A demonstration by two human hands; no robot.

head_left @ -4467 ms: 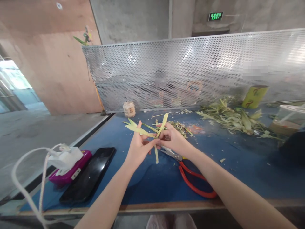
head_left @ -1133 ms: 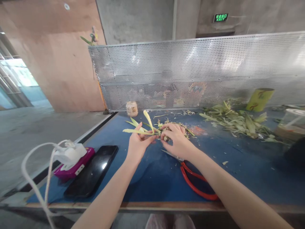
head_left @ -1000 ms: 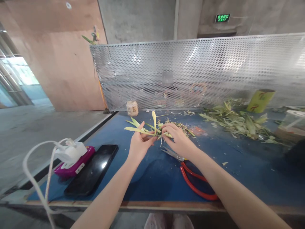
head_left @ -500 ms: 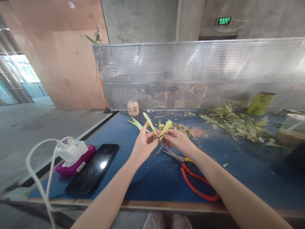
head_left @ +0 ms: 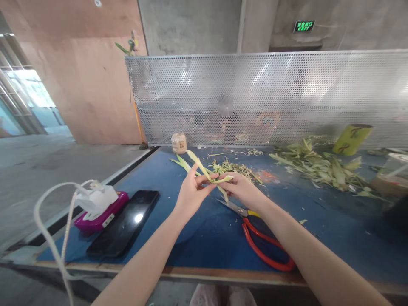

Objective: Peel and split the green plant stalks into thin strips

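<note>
There are two hands [head_left: 191, 193] [head_left: 245, 192], one phone [head_left: 123, 225], one pair of scissors [head_left: 242, 212]

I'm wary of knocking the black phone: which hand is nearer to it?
Left. The left hand is to the right of the black phone, apart from it; the right hand is farther right, beyond the left hand.

Yeah, from my end I'm reading green 安全出口 over EXIT on the dark sign [head_left: 304, 26] up on the back wall [head_left: 360, 29].

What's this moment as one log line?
left hand: holding leafy sprig | right hand: touching it | red-handled scissors: on blue table
</note>
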